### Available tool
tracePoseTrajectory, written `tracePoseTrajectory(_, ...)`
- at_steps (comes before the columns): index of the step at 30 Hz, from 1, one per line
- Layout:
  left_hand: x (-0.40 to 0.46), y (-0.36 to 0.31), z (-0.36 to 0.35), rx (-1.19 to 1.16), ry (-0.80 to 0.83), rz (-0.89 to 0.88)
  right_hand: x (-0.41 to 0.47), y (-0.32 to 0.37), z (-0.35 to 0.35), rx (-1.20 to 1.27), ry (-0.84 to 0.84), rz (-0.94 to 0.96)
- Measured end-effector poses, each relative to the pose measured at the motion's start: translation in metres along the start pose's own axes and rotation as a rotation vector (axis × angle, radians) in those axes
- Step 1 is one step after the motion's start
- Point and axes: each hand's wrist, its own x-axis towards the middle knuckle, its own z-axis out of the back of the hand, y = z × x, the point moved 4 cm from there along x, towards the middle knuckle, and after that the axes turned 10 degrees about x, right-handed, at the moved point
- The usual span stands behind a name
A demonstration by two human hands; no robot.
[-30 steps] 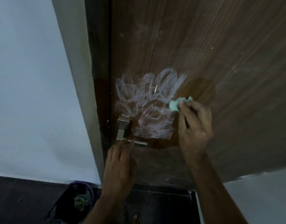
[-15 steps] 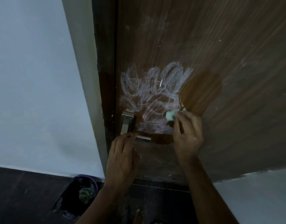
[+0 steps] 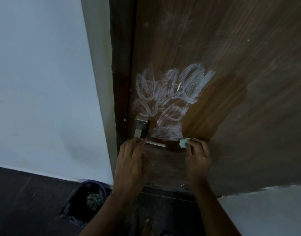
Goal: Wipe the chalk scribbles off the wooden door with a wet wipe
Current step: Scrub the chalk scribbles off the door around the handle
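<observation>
One crumpled, pale-green wet wipe (image 3: 183,142), pinched in the right hand (image 3: 198,156) grip, touches the grained wooden door (image 3: 231,48) below looped chalk scribbles (image 3: 168,99). Left hand (image 3: 131,165) fingers rest relaxed on one metal handle (image 3: 155,144).

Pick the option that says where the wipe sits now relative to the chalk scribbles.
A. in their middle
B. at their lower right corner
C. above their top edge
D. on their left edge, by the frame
B: the right hand pinches the wipe against the door just below and right of the scribbles, beside the darker wiped patch.
</observation>
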Motion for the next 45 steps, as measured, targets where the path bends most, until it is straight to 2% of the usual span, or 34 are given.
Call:
tracePoseTrajectory(5, -0.004, -0.002, 0.002, -0.026, -0.014, 0.01, 0.009, 0.044, -0.015, 0.004, 0.0, 0.081)
tracePoseTrajectory(11, -0.006, -0.001, 0.005, -0.021, -0.029, -0.007, 0.048, 0.06, 0.011, 0.082, -0.218, 0.195)
tracePoseTrajectory(14, -0.005, -0.005, 0.009, -0.047, -0.043, -0.015, 0.034, 0.051, 0.001, 0.044, -0.142, 0.188)
tracePoseTrajectory(19, -0.002, -0.01, 0.005, -0.024, -0.008, -0.022, -0.014, 0.015, -0.023, -0.009, 0.112, -0.119)
tracePoseTrajectory(21, -0.001, -0.009, 0.003, -0.01, 0.003, -0.006, -0.012, 0.023, -0.029, -0.004, 0.145, -0.154)
tracePoseTrajectory(23, 0.001, -0.007, 0.002, 0.007, 0.01, 0.01, -0.001, 0.044, -0.032, 0.011, 0.112, -0.071)
tracePoseTrajectory(26, 0.002, -0.006, 0.001, 0.022, 0.02, 0.008, 0.023, 0.07, -0.024, 0.072, -0.027, 0.054)
tracePoseTrajectory(30, 0.004, -0.004, 0.003, 0.032, 0.021, 0.012, 0.043, 0.073, -0.007, 0.112, -0.195, 0.146)
tracePoseTrajectory(32, 0.004, -0.003, 0.005, 0.019, 0.017, 0.011, 0.036, 0.066, -0.011, 0.075, -0.157, 0.17)
tracePoseTrajectory(35, 0.004, -0.003, 0.006, 0.007, 0.019, 0.016, 0.008, 0.048, -0.029, -0.027, 0.048, 0.151)
tracePoseTrajectory(37, 0.003, -0.002, 0.005, 0.008, 0.026, 0.013, -0.007, 0.036, -0.04, -0.072, 0.192, 0.072)
tracePoseTrajectory(39, 0.003, -0.002, 0.004, 0.002, 0.037, 0.015, -0.008, 0.029, -0.044, -0.103, 0.235, -0.066)
tracePoseTrajectory(42, 0.003, -0.002, 0.005, -0.009, 0.035, 0.023, -0.002, 0.027, -0.045, -0.006, 0.16, -0.465)
tracePoseTrajectory(45, 0.003, -0.004, 0.006, -0.017, 0.028, 0.028, 0.004, 0.033, -0.045, 0.358, -0.036, -0.93)
